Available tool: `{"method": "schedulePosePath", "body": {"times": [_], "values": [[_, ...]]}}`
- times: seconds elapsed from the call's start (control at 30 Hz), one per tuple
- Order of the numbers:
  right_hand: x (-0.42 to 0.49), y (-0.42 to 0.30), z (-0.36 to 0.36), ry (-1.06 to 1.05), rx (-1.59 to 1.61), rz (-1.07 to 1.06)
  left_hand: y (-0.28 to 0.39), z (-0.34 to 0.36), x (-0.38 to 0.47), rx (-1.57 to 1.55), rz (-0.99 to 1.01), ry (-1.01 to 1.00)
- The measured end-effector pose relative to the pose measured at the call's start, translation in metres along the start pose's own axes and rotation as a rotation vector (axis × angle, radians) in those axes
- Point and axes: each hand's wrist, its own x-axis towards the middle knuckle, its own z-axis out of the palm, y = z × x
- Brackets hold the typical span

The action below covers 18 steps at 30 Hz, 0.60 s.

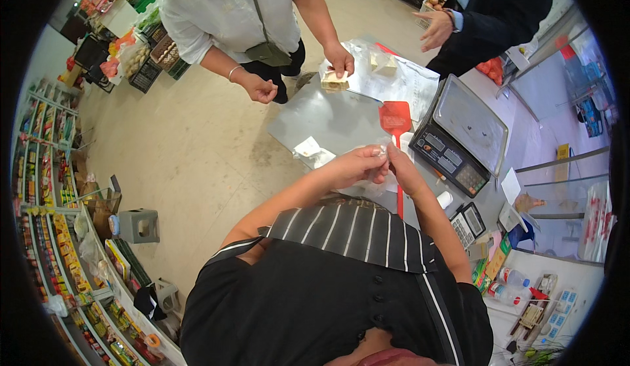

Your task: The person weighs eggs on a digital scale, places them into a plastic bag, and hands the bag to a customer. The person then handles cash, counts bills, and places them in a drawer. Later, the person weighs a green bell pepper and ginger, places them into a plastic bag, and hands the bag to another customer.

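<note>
A thin, clear plastic bag [381, 150] is pinched between the fingertips of my two hands above the grey table [330, 112]. My left hand [362, 165] grips it from the left with curled fingers. From the right, my right hand [406, 171] holds it between thumb and fingers. Beneath my hands lies a red plastic fly swatter [395, 116], its handle running towards me. White paper pieces [309, 147] lie on the table left of my hands. To the right stands a digital weighing scale [455, 139] with a metal pan.
Across the table, a person in white holds a pale yellowish block [335, 82]. Similar pieces lie in a clear bag [381, 63]. Another person [492, 26] in dark clothing stands at the upper right. A calculator [466, 224] lies right of me; stocked shelves [54, 193] line the left.
</note>
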Motion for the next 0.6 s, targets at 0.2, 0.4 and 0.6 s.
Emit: {"method": "schedulePosePath", "body": {"times": [0.2,0.4,0.6], "values": [[0.001,0.009,-0.004,0.012,-0.25,-0.21,-0.001,-0.023,0.005,-0.096,-0.058,0.161],[-0.004,0.029,-0.011,0.09,-0.264,-0.213,-0.015,-0.036,0.013,-0.26,-0.055,0.279],[-0.021,0.052,-0.021,0.252,0.071,-0.21,-0.011,-0.063,0.015,-0.483,-0.014,0.439]]}}
